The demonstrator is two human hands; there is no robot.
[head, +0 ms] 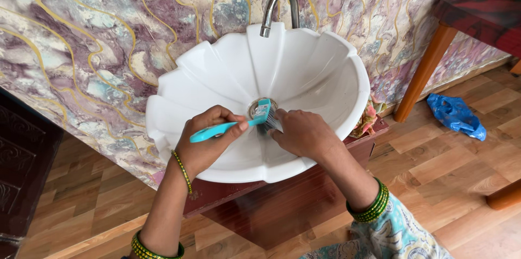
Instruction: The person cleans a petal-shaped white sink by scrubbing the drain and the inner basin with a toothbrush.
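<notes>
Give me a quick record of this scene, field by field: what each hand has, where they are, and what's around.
Left hand: grips turquoise plastic toothbrush, bristle head at the right hand
Right hand: holds a small comb-like item with thin teeth; kind unclear
Place: over white scalloped ceramic basin, near its drain
Tap: curved chrome spout, no water seen
Floor: crumpled blue plastic bag

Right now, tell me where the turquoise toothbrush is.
In the head view, the turquoise toothbrush sits centre frame over the white sink, held by the left hand. Its head meets the comb in the right hand, by the drain.
</notes>
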